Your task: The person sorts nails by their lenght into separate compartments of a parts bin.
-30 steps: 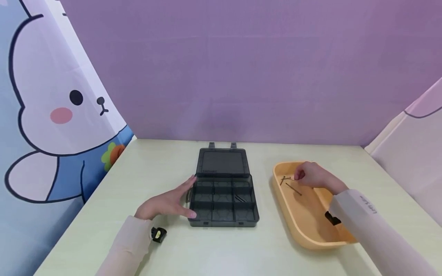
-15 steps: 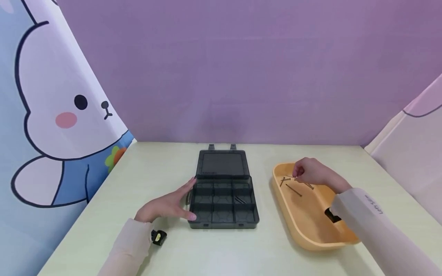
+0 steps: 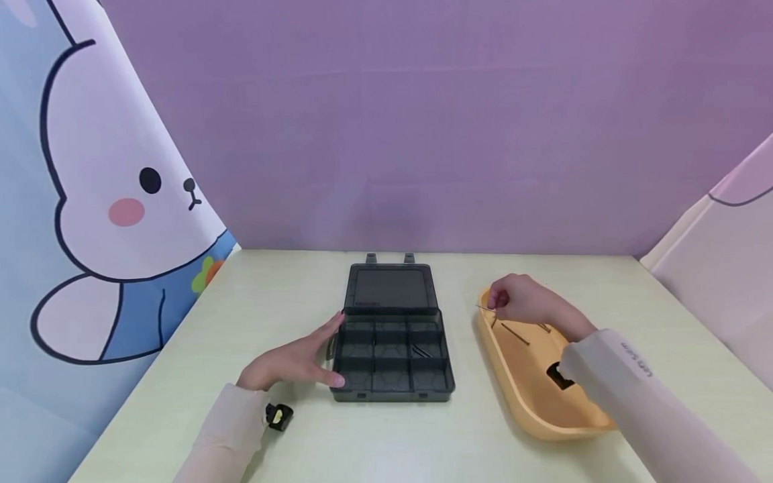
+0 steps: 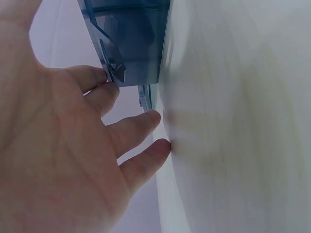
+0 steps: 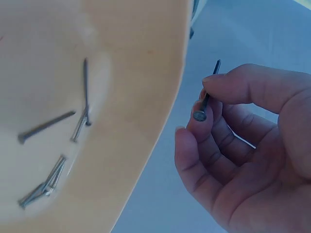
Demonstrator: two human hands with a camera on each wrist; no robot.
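My right hand [image 3: 522, 298] pinches a nail [image 5: 215, 70] between thumb and index finger, above the far left rim of the yellow-orange tray [image 3: 512, 392]. The nail's round head sits low by the fingertips in the right wrist view. Several loose nails [image 5: 46, 127] lie in the tray. At the middle of the table stands a dark, see-through compartment box [image 3: 391, 396] with its lid folded back. A few nails [image 3: 421, 351] lie in its middle-row right compartment. My left hand [image 3: 296, 362] rests spread against the box's left side, thumb at the near corner, index finger farther back.
The box's raised lid [image 3: 389, 287] leans away at the back, with two latches [image 3: 409, 257] on its far edge. A purple cloth [image 3: 386, 134] hangs behind the pale table [image 3: 386, 449]. A cartoon-print cloth [image 3: 115, 201] hangs at the left.
My right hand has come up from the nails in the tray and shifted left toward the rim with a nail in its pinch. The left hand stays at the box.
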